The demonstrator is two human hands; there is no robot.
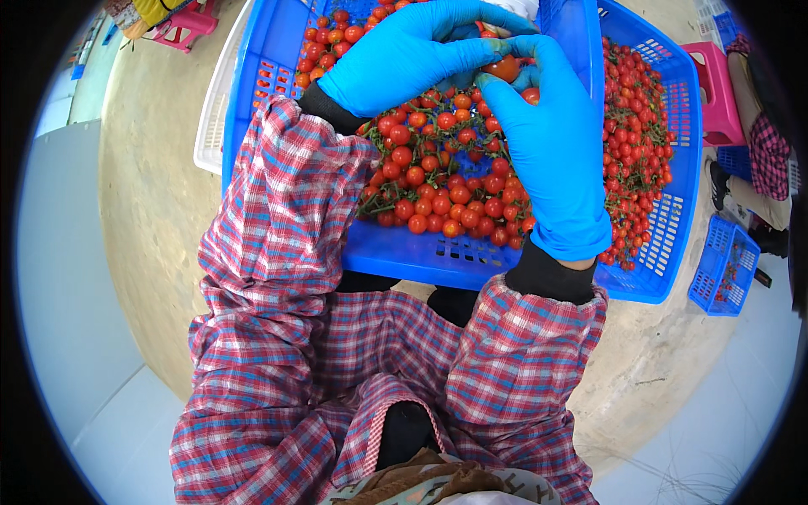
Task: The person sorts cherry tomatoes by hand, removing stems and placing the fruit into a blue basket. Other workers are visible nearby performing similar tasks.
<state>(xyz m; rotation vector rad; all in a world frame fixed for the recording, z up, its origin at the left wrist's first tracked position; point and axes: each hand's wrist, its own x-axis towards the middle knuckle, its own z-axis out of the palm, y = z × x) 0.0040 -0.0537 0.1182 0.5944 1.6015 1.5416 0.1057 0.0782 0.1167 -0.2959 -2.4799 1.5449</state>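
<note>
Both my hands wear blue gloves and meet over a blue plastic crate in front of me. A cherry tomato sits between the thumb and forefinger of my right hand. My left hand curves in from the other side, its thumb tip touching the right fingertips. More red shows behind the fingers, but what the left palm holds is hidden. Below the hands, loose red and orange cherry tomatoes lie in the crate among green stems.
Against the right side stands another blue crate with many small red tomatoes. A white crate is at the left. Pink stools stand on the concrete floor. At far right are a seated person's leg and a small blue crate.
</note>
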